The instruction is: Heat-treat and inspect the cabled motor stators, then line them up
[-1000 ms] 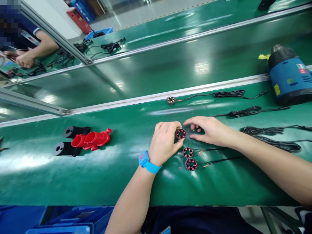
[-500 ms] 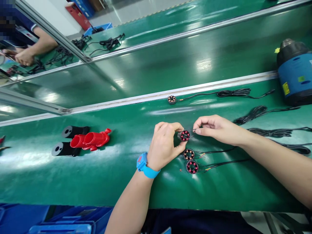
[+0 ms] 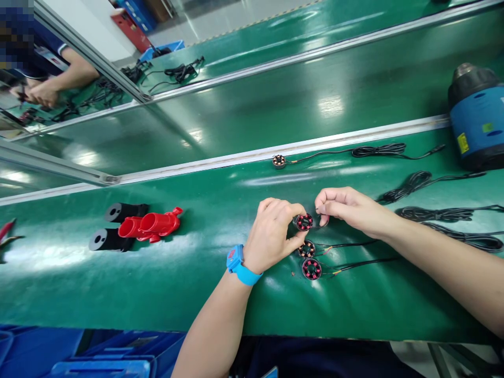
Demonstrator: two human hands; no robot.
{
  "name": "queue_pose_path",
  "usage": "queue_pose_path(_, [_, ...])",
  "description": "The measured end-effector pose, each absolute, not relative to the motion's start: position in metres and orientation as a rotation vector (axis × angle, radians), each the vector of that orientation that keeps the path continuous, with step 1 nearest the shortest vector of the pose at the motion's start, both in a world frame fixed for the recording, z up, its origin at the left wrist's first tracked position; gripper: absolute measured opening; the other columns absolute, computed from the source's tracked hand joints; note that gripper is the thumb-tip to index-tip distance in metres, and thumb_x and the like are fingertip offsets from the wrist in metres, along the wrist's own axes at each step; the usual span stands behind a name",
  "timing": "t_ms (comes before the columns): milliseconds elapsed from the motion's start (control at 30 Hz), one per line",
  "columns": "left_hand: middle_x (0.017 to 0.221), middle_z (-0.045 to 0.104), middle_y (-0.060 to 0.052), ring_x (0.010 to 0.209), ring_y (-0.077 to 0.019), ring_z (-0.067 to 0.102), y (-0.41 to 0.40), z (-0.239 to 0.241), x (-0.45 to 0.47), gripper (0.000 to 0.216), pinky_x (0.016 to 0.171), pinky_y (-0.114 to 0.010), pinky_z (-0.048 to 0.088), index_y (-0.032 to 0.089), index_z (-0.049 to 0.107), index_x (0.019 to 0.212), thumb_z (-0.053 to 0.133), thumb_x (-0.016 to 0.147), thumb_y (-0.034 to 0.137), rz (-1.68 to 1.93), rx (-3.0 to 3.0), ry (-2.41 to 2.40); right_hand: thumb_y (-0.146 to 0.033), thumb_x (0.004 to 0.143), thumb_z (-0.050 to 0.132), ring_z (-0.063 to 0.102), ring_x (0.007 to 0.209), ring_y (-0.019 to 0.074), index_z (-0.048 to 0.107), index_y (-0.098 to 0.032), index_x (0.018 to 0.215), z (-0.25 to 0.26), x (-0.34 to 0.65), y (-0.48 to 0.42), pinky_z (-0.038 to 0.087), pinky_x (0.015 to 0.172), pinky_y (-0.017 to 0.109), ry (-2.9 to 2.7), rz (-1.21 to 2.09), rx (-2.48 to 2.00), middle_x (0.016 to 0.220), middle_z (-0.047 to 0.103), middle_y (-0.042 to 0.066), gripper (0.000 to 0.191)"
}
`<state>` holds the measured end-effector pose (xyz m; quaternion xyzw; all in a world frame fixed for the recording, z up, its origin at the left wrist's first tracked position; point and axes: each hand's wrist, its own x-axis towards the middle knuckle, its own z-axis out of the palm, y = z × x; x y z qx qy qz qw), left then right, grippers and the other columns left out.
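My left hand, with a blue band on its wrist, grips a small ring-shaped motor stator with red windings between thumb and fingers. To its right, my right hand is pinched closed on a thin wire running from the stator; the wire's far end is hidden by the fingers. Just below the held part, a stator with copper windings and another with red windings lie on the green table, their black cables leading right.
Near the metal rail lies another stator with its cable. Coiled black cables and a blue-and-black machine are at right. Red plastic housings and black holders stand left. Across the partition, a co-worker's hands work among cables.
My left hand and the stator have shifted slightly right and down. My right fingers have curled in more, and the wire now bows in a loop beneath them.
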<state>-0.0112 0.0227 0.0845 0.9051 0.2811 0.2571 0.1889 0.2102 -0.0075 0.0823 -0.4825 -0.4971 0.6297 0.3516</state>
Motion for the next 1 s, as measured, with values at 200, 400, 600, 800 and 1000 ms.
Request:
queue_pose_path(200, [0.098, 0.065, 0.001, 0.094, -0.0178, 0.059, 0.029, 0.089, -0.017, 0.013, 0.092, -0.037, 0.038, 0.025, 0.06, 0.096, 0.07, 0.088, 0.028, 0.355, 2.539, 0.754, -0.024, 0.078, 0.061, 0.064, 0.077, 0.0156, 0.061, -0.017, 0.094, 0.081, 0.214, -0.008, 0.048, 0.076, 0.027, -1.454, 1.694, -1.254, 0.078, 0.068, 0.001, 0.018])
queue_pose_path(400, [0.102, 0.067, 0.001, 0.102, -0.0177, 0.06, 0.035, 0.091, -0.022, 0.018, 0.094, -0.036, 0.042, 0.026, 0.066, 0.09, 0.062, 0.094, 0.043, 0.218, 2.417, 0.664, -0.038, 0.093, 0.054, 0.065, 0.095, 0.0194, 0.052, -0.022, 0.134, 0.085, 0.226, -0.007, 0.049, 0.089, 0.035, -1.747, 1.631, -1.283, 0.1, 0.071, 0.002, 0.044])
queue_pose_path(600, [0.117, 0.063, -0.006, 0.115, -0.0224, 0.057, 0.052, 0.083, -0.023, 0.023, 0.101, -0.04, 0.044, 0.024, 0.06, 0.113, 0.055, 0.097, 0.04, 0.743, 2.381, 1.141, -0.04, 0.087, 0.058, 0.058, 0.11, 0.0327, 0.06, -0.026, 0.125, 0.094, 0.28, 0.013, 0.043, 0.098, 0.05, -1.88, 0.509, -1.656, 0.118, 0.064, 0.006, 0.041])
queue_pose_path(800, [0.145, 0.048, -0.012, 0.13, -0.0334, 0.046, 0.09, 0.072, -0.006, 0.043, 0.103, -0.053, 0.041, 0.027, 0.053, 0.136, 0.059, 0.094, 0.034, 0.458, 2.574, 1.485, -0.053, 0.08, 0.061, 0.049, 0.118, 0.0457, 0.054, -0.024, 0.136, 0.069, 0.339, 0.03, 0.034, 0.099, 0.065, -1.891, 0.23, -1.904, 0.124, 0.059, 0.013, 0.064])
queue_pose_path(1000, [0.131, 0.061, -0.007, 0.116, -0.0301, 0.057, 0.104, 0.073, 0.012, 0.024, 0.095, -0.047, 0.044, 0.025, 0.062, 0.116, 0.06, 0.093, 0.028, 0.433, 2.589, 1.475, -0.045, 0.084, 0.05, 0.06, 0.098, 0.0362, 0.064, -0.024, 0.117, 0.054, 0.355, 0.032, 0.042, 0.089, 0.054, -2.003, 0.169, -1.967, 0.106, 0.067, 0.008, 0.041])
